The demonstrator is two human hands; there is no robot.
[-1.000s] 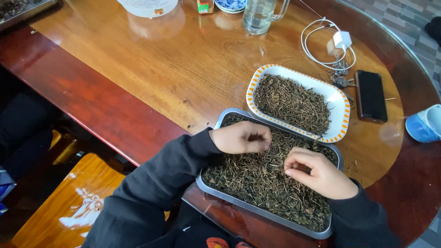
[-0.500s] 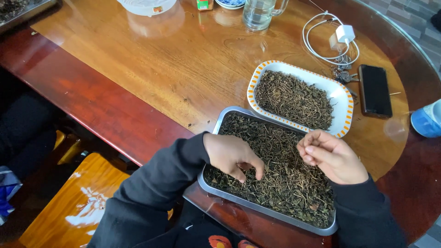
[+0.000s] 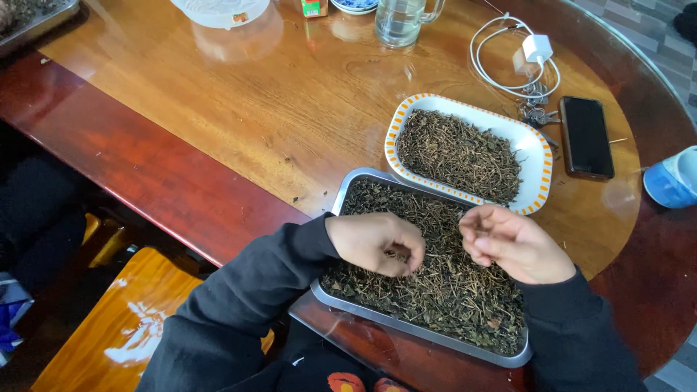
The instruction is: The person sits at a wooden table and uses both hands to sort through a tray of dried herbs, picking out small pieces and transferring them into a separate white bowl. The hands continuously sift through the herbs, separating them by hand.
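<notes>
Seen from above: left hand (image 3: 377,243) lowered into the metal tray (image 3: 363,308), fingers curled downward and pinched onto a small tuft of the dried leaves and stems (image 3: 443,290) filling it. Right hand (image 3: 512,243) raised just over the tray's far right part, fingers loosely curled with the tips drawn together, seemingly around a few thin stems, though too small to tell for certain. Both wrists in dark sleeves (image 3: 239,312). Tray sitting at the near edge of the round wooden counter (image 3: 239,116), slightly skewed, one corner hanging past the rim. Touching or just beside its far edge, a white oblong dish with an orange-patterned rim (image 3: 541,178), heaped with finer brown sorted stems (image 3: 457,152). Right of the dish, a black phone (image 3: 587,136) lying flat, with a bunch of keys (image 3: 536,115) between the two. Beyond those, a white charger with coiled cable (image 3: 519,62). At the far edge, a clear glass mug (image 3: 399,20), a white container (image 3: 221,11) and a small blue-patterned bowl (image 3: 356,4), all partly cut off. At the right border, a blue and white cup (image 3: 671,180). In the top left corner, part of another metal tray (image 3: 36,22). Below the counter on the left, a glossy orange wooden stool (image 3: 109,327).
</notes>
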